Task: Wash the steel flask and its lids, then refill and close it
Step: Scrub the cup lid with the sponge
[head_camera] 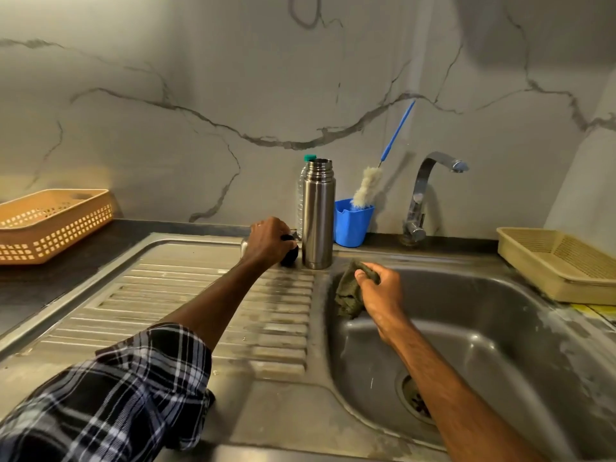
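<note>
Left grip (270, 240) clutches one black lid (289, 255) — right grip (378, 290), one green cloth (346, 295); one flask (318, 211) upright.

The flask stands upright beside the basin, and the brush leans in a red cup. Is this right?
Not quite. The head view shows that the cup is blue, not red. The flask and the brush are as you say.

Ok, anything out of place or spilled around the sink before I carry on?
Nothing stands out. The steel flask stands upright and uncapped beside the basin, with no spill around it. The left hand grips a dark lid next to it; the right hand holds the green scrub cloth. Only dark debris sits in the drain.
</note>
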Available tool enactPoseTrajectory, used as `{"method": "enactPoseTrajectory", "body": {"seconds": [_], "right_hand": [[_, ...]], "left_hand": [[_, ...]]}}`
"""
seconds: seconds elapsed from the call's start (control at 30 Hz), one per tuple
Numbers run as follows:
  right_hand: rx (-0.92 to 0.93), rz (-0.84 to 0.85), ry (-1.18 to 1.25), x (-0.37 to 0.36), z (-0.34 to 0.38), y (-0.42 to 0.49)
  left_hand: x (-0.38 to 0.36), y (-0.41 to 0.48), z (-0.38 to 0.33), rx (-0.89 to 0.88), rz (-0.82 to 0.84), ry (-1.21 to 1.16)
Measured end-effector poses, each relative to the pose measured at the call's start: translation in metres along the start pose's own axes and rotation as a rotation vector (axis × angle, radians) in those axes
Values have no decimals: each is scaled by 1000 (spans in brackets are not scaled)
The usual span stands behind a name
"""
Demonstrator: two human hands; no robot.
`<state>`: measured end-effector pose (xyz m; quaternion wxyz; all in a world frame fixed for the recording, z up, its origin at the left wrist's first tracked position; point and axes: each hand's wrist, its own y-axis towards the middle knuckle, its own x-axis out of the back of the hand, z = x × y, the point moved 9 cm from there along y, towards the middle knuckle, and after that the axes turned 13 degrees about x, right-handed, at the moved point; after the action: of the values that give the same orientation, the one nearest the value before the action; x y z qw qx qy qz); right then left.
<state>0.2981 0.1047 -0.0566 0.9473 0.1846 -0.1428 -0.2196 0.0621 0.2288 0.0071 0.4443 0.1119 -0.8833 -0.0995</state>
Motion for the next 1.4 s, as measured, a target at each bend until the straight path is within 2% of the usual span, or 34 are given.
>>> {"method": "enactPoseTrajectory", "body": {"seconds": [0.33,0.4,0.47,0.6,0.9,1.07,1.17,1.4], "right_hand": [[28,15,-71,-2,0,3],[32,12,-83,-1,-1,4],[28,19,-86,-2,-2,5],[23,33,-87,-4,-3,4],[34,28,-117,0,3,3],[12,4,-70,10,10,0],[-18,3,-22,17,18,-6],[-34,69,93,50,39,-20]], "left_hand": [[2,12,11,-49,-9,85],[12,13,18,-32,-45,62],[17,17,33,29,-57,136],[4,17,64,126,115,272],[26,1,78,97,57,25],[39,-42,46,-62,135,-48],[35,-80,16,-85,210,-152],[7,-142,-86,-326,394,-269]]}}
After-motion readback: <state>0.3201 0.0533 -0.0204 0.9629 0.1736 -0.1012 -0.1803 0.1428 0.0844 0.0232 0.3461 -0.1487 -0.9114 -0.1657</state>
